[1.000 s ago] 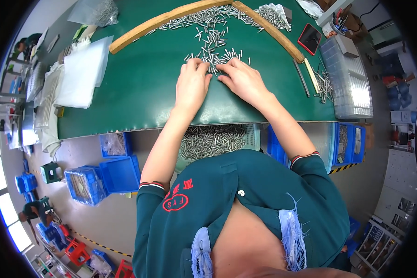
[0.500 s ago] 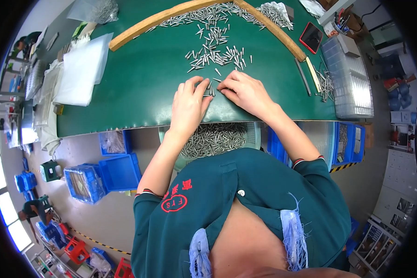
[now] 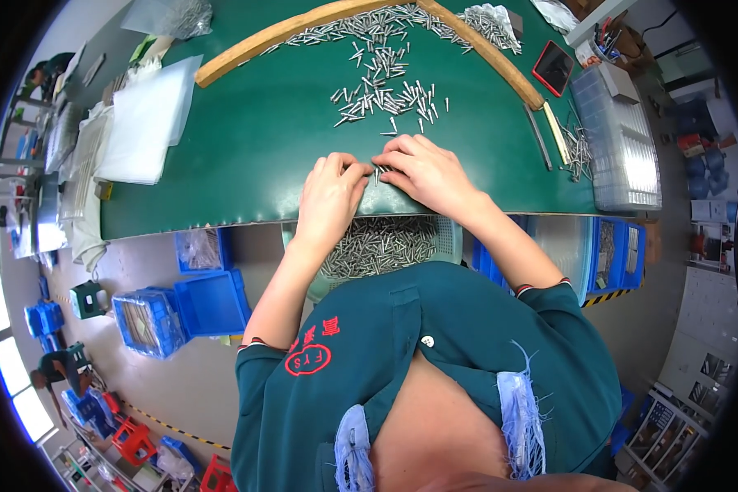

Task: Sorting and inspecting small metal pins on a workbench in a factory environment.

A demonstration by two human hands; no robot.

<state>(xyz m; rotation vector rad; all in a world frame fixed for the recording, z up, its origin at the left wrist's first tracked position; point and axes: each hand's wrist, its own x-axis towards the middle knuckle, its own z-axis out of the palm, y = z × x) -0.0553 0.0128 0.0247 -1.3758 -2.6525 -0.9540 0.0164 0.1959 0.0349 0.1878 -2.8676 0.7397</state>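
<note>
My left hand (image 3: 330, 195) and my right hand (image 3: 425, 174) lie palm down on the green table (image 3: 246, 139), side by side near its front edge. Between their fingertips stands a small bunch of metal pins (image 3: 378, 172), pressed from both sides. A loose scatter of the same pins (image 3: 385, 97) lies further back on the green surface. Below the table edge, on my lap, a pale basket (image 3: 381, 244) holds many pins.
A curved wooden strip (image 3: 303, 29) fences the back of the work area, with more pins piled behind it. White plastic sheets (image 3: 143, 123) lie at left. A clear plastic tray (image 3: 623, 139) and a red phone (image 3: 553, 67) sit at right. Blue bins (image 3: 180, 307) stand on the floor.
Both hands have slid from the scattered pins back toward the table's front edge, dragging a bunch of pins along between them.
</note>
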